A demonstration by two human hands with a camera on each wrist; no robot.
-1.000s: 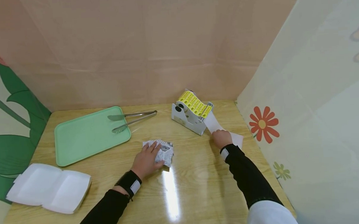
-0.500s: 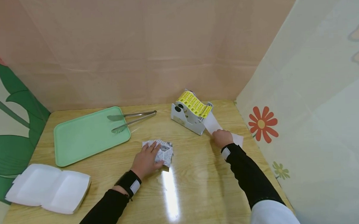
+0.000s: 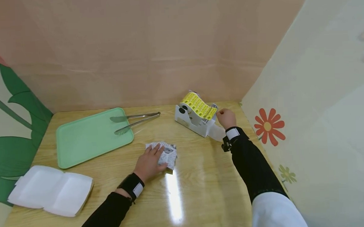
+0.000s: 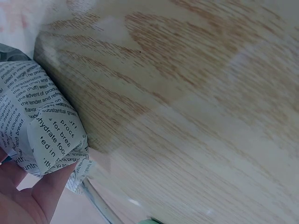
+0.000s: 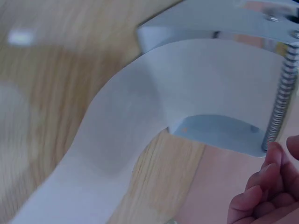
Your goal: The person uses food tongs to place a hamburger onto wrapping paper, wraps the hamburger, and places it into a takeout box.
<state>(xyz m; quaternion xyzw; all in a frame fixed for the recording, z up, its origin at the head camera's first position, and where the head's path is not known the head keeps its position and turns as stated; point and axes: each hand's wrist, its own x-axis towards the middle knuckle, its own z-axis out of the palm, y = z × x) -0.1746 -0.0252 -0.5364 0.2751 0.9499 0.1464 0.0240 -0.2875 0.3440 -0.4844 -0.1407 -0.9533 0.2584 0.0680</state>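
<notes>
In the head view, my left hand [image 3: 149,163] rests with spread fingers on a packet wrapped in crumpled printed paper [image 3: 169,157]. The thumb lies along its near side; the wrapped contents are hidden. The left wrist view shows print on the packet [image 4: 39,121] close to the thumb. My right hand [image 3: 226,118] is at the front end of a metal label dispenser [image 3: 189,121] carrying a roll of yellow labels [image 3: 196,104]. In the right wrist view, its curled fingers touch or nearly touch the end of the spring-wound roller [image 5: 282,93]; whether they pinch a label is unclear.
White backing paper [image 3: 215,132] trails from the dispenser below my right wrist. A green tray [image 3: 86,140] stands at the left, with metal tongs [image 3: 140,121] lying across its right edge. An unfolded white foam box [image 3: 52,190] lies at the table's [image 3: 200,193] front left.
My right hand has let go of the white backing paper and moved up to the dispenser's front end. The paper strip now hangs lower. My left hand stays on the packet.
</notes>
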